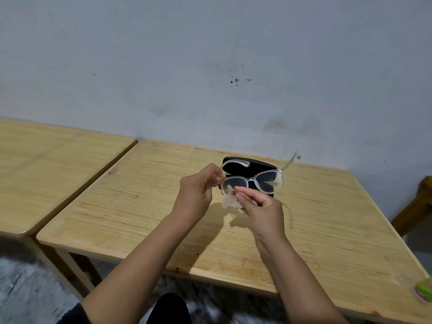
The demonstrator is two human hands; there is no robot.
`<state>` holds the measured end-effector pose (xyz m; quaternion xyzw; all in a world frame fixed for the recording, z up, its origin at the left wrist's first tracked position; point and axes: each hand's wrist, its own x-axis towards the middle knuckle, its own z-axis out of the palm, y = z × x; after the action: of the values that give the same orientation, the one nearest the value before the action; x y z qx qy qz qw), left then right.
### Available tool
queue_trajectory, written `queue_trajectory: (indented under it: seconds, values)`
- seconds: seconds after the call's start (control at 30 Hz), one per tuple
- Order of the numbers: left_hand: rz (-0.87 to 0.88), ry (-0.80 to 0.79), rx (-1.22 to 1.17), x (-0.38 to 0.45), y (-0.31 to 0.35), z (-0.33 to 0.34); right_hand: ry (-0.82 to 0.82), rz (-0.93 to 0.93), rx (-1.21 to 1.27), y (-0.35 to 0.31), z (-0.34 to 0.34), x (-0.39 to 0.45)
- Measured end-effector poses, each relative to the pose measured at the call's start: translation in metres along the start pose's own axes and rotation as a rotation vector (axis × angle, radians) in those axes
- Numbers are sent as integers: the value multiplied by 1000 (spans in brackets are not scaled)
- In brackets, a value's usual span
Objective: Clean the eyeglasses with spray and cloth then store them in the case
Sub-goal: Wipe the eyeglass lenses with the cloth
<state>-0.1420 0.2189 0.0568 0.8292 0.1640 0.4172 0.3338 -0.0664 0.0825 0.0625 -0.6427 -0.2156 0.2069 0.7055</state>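
Clear-framed eyeglasses (253,180) are held up above the wooden table (140,206), temples unfolded. My left hand (197,192) pinches the frame at its left hinge. My right hand (261,205) holds a small beige cloth (230,198) pressed against the left lens. Behind the glasses a black case (247,167) lies on the table, partly hidden by the frame. No spray bottle is in view.
A second wooden table (46,169) stands close on the left with a narrow gap between. A grey wall rises right behind both. A green and pink object (424,289) sits at the table's near right corner. A wooden piece of furniture (416,206) is at far right.
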Motion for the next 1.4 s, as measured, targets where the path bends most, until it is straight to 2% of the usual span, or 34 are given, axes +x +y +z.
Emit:
queue_trajectory:
  seconds: [0.3, 0.47, 0.57, 0.67, 0.83, 0.9, 1.17, 1.4]
  values:
    - [19, 98, 62, -4, -8, -27, 34, -18, 57, 4, 18, -6]
    - [-12, 221, 108, -5, -21, -60, 19, 84, 162, 8, 31, -10]
    - [55, 259, 221, -11, -38, -88, 26, 124, 206, 11, 35, -10]
    - [100, 233, 377, -21, -59, -122, 25, 170, 186, 16, 40, -12]
    - [53, 168, 620, -41, -88, -163, 16, 230, 153, 24, 52, -16]
    - [8, 140, 636, -47, -96, -171, 1, 248, 142, 28, 57, -17]
    - [48, -44, 804, -68, -118, -169, -38, 276, 74, 38, 64, -17]
    - [133, -28, 794, -68, -115, -160, -39, 278, 90, 39, 60, -17]
